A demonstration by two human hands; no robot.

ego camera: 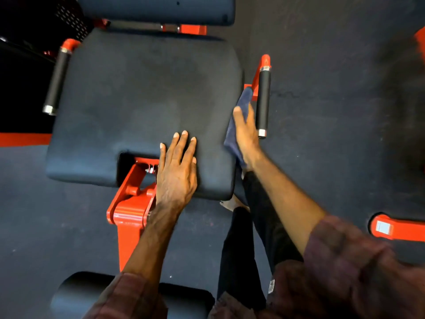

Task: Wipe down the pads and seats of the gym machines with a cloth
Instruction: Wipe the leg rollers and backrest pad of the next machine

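Note:
A wide black padded seat (138,100) of a red-framed gym machine fills the middle of the view. My left hand (177,166) lies flat on its near right corner, fingers straight and spread. My right hand (245,132) presses a dark blue cloth (241,104) against the seat's right side edge, thumb up along the cloth; the fingers are hidden behind the edge. The black back pad (156,8) stands at the top of the view.
Black grip handles flank the seat at left (56,81) and right (263,100), the right one just beside my hand. A red frame bracket (131,203) sits under the seat's front notch. A black roller pad (96,293) is at the bottom. Another red machine foot (397,226) lies right.

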